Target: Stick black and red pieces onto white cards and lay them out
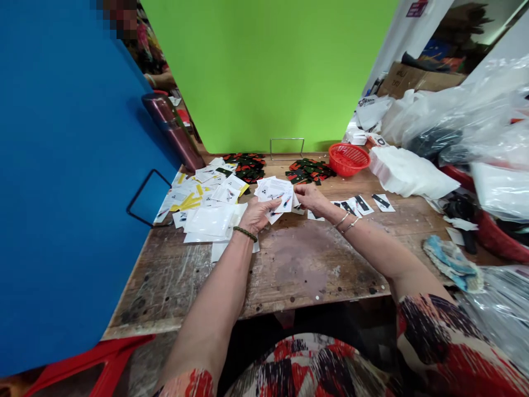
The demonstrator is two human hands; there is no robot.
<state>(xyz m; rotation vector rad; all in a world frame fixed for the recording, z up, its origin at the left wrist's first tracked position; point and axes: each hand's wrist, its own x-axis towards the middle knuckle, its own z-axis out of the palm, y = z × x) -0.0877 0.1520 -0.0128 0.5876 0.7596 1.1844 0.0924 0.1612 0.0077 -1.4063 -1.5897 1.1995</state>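
Note:
My left hand (259, 214) is closed on a fanned stack of white printed cards (276, 193), held above the middle of the wooden table. At the right edge of that stack is my right hand (311, 198), its fingers pinched together by the cards; what lies between the fingertips is too small to make out. Just right of it, a row of white cards (363, 205) with black strips on them lies on the table. Two piles of small black and orange pieces sit behind my hands, a left pile (247, 167) and a right pile (308, 171).
Loose cards and yellow strips (192, 199) and clear plastic bags (209, 221) lie left. A red basket (349, 159) and white foam sheets (407, 172) are at back right. Blue (70, 165) and green panels (268, 71) enclose the table; a thermos (173, 132) leans left.

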